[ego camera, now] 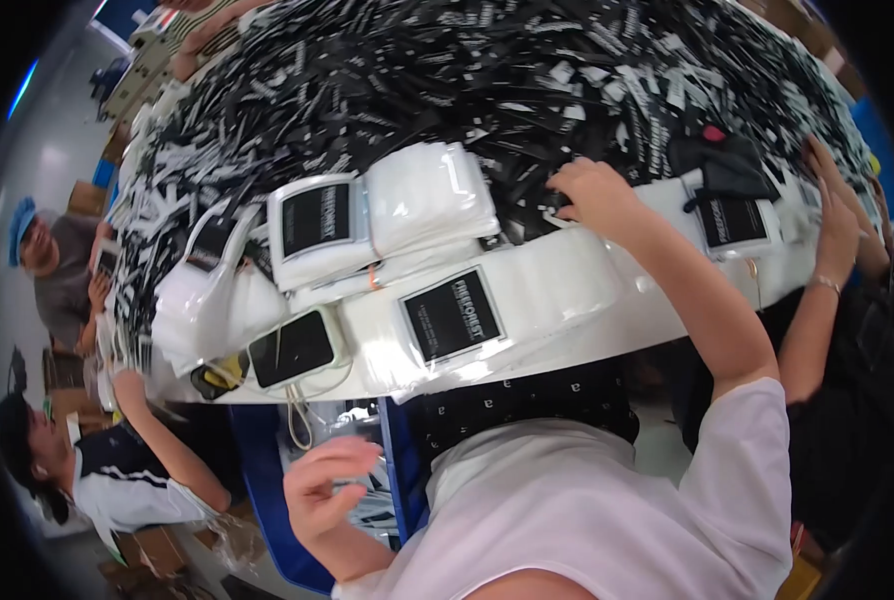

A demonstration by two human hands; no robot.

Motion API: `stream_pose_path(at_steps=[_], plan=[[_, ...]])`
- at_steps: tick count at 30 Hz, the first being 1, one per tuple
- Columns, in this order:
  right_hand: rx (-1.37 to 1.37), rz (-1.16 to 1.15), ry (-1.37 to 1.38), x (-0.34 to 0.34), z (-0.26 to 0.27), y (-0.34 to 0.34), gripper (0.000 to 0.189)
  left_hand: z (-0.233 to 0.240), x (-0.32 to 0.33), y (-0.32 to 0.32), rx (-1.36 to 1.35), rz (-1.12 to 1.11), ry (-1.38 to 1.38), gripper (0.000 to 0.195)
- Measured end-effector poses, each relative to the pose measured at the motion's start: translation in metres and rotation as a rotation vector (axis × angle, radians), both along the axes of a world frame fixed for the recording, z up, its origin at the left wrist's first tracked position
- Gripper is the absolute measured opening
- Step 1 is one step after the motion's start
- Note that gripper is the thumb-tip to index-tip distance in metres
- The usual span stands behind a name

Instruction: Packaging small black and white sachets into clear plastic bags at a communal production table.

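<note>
My right hand (593, 193) reaches over the stacked bags, fingertips down at the edge of a big heap of black strips with white printing (417, 97). Whether it grips a strip is hidden. A white piece lies under its fingers. Below the table edge, my left hand (331, 480) hovers by a blue plastic bin (282, 517), fingers curled apart from the thumb, nothing visible in it. Before me lies a stack of clear plastic bags (567, 274) with a black printed panel. Beyond it, a second bag bundle (428, 191) is bound with a rubber band.
A phone in a pale case (293, 350) lies near the table edge, its cord hanging down. Left of it is a yellow-and-black tape roll (222, 375). A black cloth item (724, 169) rests on bags at right. Co-workers' hands (837, 225) work at right; other people sit left.
</note>
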State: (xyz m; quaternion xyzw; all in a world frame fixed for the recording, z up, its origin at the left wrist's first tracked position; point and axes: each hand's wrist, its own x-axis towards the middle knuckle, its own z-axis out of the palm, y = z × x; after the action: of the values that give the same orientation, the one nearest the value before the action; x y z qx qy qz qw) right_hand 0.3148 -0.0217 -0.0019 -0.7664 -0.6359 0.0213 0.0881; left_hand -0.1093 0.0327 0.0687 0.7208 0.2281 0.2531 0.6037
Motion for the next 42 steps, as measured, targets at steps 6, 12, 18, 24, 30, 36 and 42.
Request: stream_pose_path(at_steps=[6, 12, 18, 24, 30, 36, 42], plan=[[0.011, 0.094, 0.283, 0.003, 0.002, 0.004, 0.013, 0.077, 0.106, -0.008, -0.483, -0.481, -1.202, 0.045], [0.256, 0.005, 0.464, -0.006, 0.018, 0.008, 0.017, 0.08, 0.108, 0.017, -0.499, -0.781, -1.134, 0.042], [0.394, -0.133, 0.531, 0.03, 0.04, 0.034, 0.02, 0.065, 0.12, 0.019, -0.381, -0.637, -1.075, 0.035], [0.123, -0.072, 0.067, 0.107, 0.033, 0.046, 0.018, 0.051, 0.115, 0.02, -0.293, -0.526, -1.024, 0.028], [0.042, -0.093, -0.227, 0.087, 0.014, 0.053, 0.036, 0.039, 0.104, 0.026, -0.193, -0.419, -0.946, 0.022], [0.059, -0.079, -0.21, 0.102, 0.009, 0.049, 0.027, 0.032, 0.102, 0.015, -0.103, -0.35, -0.845, 0.017], [0.565, -0.546, 0.127, 0.098, 0.038, 0.023, 0.031, 0.029, 0.096, 0.003, -0.001, -0.309, -0.745, 0.014]])
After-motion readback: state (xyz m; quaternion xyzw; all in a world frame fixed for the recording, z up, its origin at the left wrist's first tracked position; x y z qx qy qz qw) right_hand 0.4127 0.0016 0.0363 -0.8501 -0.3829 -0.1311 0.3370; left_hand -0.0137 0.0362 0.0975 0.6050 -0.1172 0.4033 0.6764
